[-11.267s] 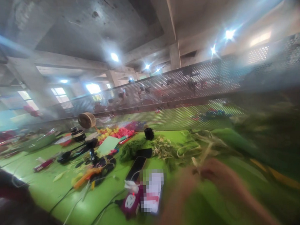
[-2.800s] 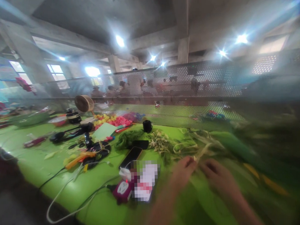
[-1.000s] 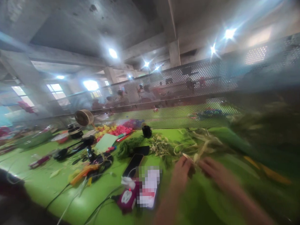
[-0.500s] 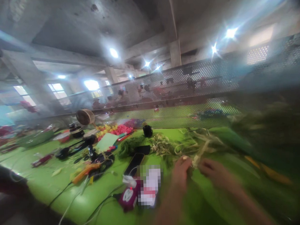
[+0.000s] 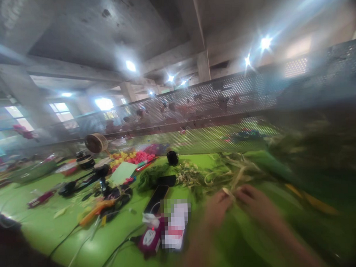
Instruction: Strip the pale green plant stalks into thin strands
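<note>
My left hand (image 5: 218,206) is closed, its thumb and fingertips pinching a small pale cream piece (image 5: 227,192) whose kind is too blurred to make out. Close beside it my right hand (image 5: 252,201) is also closed, fingers curled at the piece's other side. The two hands nearly meet above the green tabletop (image 5: 94,241). Just beyond them lie long pale-green stems or strips (image 5: 240,172), partly behind the fingers. A heap of small cream and green bits (image 5: 188,174) sits to their left.
Left of my hands are a phone (image 5: 177,225) with a blurred screen, a purple box (image 5: 151,237) with cables and a black phone (image 5: 157,198). Farther left lies an orange glue gun (image 5: 94,212). A perforated screen (image 5: 194,109) stands behind; a dark green mass (image 5: 319,156) is at right.
My hands have drawn closer together, and the pale piece between them looks smaller and lower. The whole view has shifted slightly, with the table things moving left.
</note>
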Demonstrator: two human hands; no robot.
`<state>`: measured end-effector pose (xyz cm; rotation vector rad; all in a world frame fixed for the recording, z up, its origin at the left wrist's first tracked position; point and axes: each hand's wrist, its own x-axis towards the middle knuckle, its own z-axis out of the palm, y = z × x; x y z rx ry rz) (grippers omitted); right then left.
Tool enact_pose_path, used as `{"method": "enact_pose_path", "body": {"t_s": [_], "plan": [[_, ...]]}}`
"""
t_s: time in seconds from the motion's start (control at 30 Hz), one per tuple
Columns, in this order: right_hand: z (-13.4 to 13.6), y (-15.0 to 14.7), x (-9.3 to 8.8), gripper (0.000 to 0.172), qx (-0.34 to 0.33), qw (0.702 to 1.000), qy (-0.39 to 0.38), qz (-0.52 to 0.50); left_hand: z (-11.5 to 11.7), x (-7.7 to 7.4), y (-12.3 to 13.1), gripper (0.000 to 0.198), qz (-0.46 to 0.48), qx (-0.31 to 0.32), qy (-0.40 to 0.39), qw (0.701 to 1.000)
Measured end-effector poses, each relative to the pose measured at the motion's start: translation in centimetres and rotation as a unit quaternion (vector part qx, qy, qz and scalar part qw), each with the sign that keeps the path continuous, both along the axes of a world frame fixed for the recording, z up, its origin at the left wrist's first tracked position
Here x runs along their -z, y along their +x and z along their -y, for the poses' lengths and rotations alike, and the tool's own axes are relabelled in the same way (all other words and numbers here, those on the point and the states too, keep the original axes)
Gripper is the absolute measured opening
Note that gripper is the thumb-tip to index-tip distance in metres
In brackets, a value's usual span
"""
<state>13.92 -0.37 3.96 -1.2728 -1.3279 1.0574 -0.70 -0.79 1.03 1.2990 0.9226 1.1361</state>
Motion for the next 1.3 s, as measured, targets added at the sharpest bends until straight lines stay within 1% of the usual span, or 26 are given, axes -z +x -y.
{"method": "enact_pose_path", "body": {"t_s": [0.07, 0.17, 0.27, 0.33, 0.4, 0.5, 0.53, 0.63, 0.67, 0.73, 0.83, 0.93, 1.07, 1.13, 1.2, 1.23, 1.3], "plan": [[0.2, -0.1, -0.1, 0.018, 0.021, 1.000, 0.008, 0.009, 0.1, -0.1, 0.1, 0.021, 0.020, 0.020, 0.005, 1.000], [0.5, -0.2, -0.2, 0.018, 0.044, 0.999, 0.003, 0.025, 0.3, 0.0, 0.2, 0.021, 0.025, 0.023, 0.008, 0.999], [0.4, 0.1, -0.1, 0.021, 0.041, 0.998, 0.027, 0.029, 0.2, 0.5, 0.2, 0.022, 0.015, 0.019, 0.014, 1.000], [-0.1, 0.5, 0.3, 0.020, 0.032, 0.998, 0.047, 0.029, -0.1, 0.7, 0.1, 0.022, -0.010, 0.010, 0.025, 1.000], [-0.7, 1.0, 0.9, 0.017, 0.020, 0.997, 0.077, 0.021, -0.4, 0.8, 0.0, 0.019, -0.061, -0.001, 0.047, 0.997], [-1.8, 1.5, 2.1, 0.034, -0.006, 0.986, 0.161, 0.048, -0.7, 1.0, 0.0, 0.012, -0.119, -0.012, 0.082, 0.989], [-2.1, 1.5, 2.4, 0.033, -0.023, 0.979, 0.188, 0.070, -0.7, 1.0, 0.1, 0.012, -0.122, -0.011, 0.085, 0.989], [-2.5, 1.5, 3.0, 0.018, -0.068, 0.962, 0.229, 0.133, -0.5, 1.2, 0.4, 0.009, -0.112, -0.006, 0.070, 0.991], [-2.4, 1.4, 3.1, 0.017, -0.075, 0.960, 0.231, 0.142, -0.4, 1.2, 0.5, 0.009, -0.104, -0.002, 0.062, 0.993], [-2.2, 1.3, 2.9, 0.018, -0.071, 0.963, 0.222, 0.138, -0.3, 1.0, 0.7, 0.012, -0.084, 0.011, 0.047, 0.995], [-1.5, 1.2, 2.3, 0.023, -0.046, 0.980, 0.177, 0.075, 0.0, 0.5, 0.8, 0.018, -0.066, 0.033, 0.037, 0.997], [-1.0, 0.9, 1.8, 0.025, -0.019, 0.990, 0.139, 0.013, 0.2, 0.0, 0.8, 0.020, -0.061, 0.034, 0.030, 0.997], [-0.9, 0.9, 1.5, 0.020, 0.005, 0.989, 0.145, 0.015, 0.3, 0.1, 0.8, 0.024, -0.040, 0.025, 0.009, 0.999], [-1.2, 1.2, 1.4, 0.018, 0.027, 0.986, 0.160, 0.034, 0.0, 0.5, 0.8, 0.028, -0.042, -0.005, 0.016, 0.999], [-1.3, 1.5, 1.4, 0.025, 0.039, 0.986, 0.159, 0.044, -0.2, 0.8, 0.7, 0.032, -0.055, -0.058, 0.032, 0.996], [-1.3, 1.5, 1.3, 0.028, 0.033, 0.987, 0.148, 0.046, -0.3, 0.9, 0.6, 0.033, -0.062, -0.083, 0.038, 0.994], [-1.2, 1.4, 1.2, 0.027, -0.003, 0.992, 0.111, 0.055, -0.4, 0.9, 0.4, 0.034, -0.075, -0.112, 0.044, 0.990]]}}
